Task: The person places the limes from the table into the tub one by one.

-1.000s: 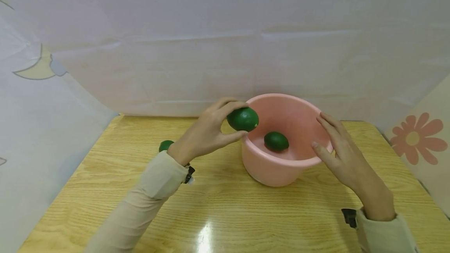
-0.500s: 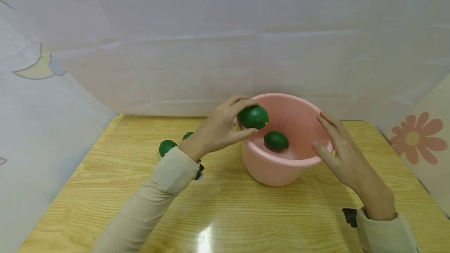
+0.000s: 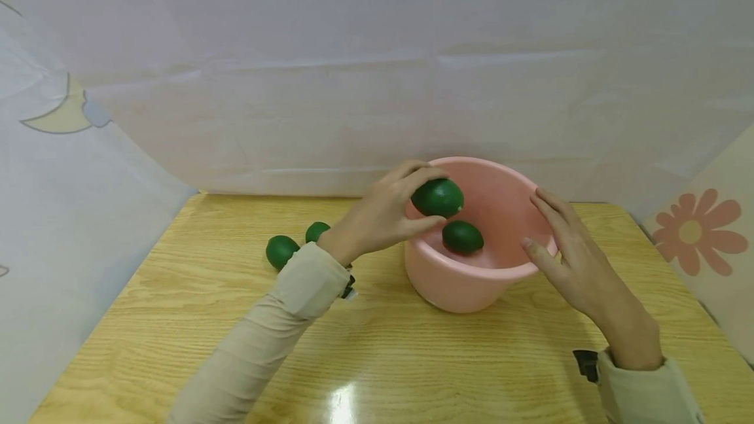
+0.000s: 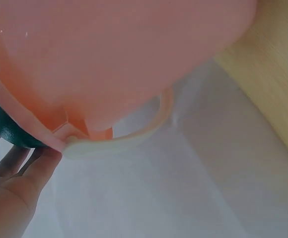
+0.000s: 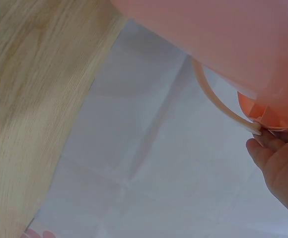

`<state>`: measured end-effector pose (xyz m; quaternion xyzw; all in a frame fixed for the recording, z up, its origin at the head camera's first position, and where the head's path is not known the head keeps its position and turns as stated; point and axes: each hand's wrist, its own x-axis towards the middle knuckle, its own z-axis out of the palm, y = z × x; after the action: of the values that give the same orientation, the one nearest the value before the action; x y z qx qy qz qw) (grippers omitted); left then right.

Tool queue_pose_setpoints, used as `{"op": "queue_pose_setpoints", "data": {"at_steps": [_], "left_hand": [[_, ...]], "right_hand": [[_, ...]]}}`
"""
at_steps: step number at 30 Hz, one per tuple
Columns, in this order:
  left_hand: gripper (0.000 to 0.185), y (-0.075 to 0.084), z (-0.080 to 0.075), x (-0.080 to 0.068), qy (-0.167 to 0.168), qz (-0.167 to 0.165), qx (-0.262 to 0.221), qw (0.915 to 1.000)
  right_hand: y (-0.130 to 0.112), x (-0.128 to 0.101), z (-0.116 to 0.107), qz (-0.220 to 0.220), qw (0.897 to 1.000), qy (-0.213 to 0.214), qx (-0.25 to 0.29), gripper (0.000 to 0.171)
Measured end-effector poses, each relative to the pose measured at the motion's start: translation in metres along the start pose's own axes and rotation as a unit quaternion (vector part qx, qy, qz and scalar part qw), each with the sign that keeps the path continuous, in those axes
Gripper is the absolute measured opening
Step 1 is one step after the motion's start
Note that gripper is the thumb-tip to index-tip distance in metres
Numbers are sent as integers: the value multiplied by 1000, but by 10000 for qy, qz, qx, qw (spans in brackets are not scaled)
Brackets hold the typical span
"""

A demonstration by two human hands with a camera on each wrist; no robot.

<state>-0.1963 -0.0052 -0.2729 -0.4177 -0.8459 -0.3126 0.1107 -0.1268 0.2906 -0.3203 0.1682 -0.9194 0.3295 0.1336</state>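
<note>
A wooden table (image 3: 377,345) fills the lower half of the head view, white sheeting hung behind it. Right of centre stands a pink plastic basin (image 3: 471,280), its pale handle (image 4: 129,139) showing in the left wrist view. The right hand (image 3: 568,257) rests against the basin's right rim, fingers straight and relaxed. The left hand (image 3: 383,218) curls its fingers and thumb round a green lime (image 3: 437,197), holding it above the basin's left rim. A second lime (image 3: 463,237) lies inside the basin on its bottom. Two more limes (image 3: 281,250) sit on the table, left of centre, just beside each other.
</note>
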Motion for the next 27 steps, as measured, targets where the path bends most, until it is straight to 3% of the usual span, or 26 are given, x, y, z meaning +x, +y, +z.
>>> {"op": "queue_pose_setpoints", "data": {"at_steps": [8,27], "left_hand": [[59,0,7,5,-271,-225,63,9994],[59,0,13,13,-632,-301,-5,9975]], "right_hand": [[-1,-1,0,10,10000,11,4,66],[-3,0,1,66,10000,-24,10,67]]}}
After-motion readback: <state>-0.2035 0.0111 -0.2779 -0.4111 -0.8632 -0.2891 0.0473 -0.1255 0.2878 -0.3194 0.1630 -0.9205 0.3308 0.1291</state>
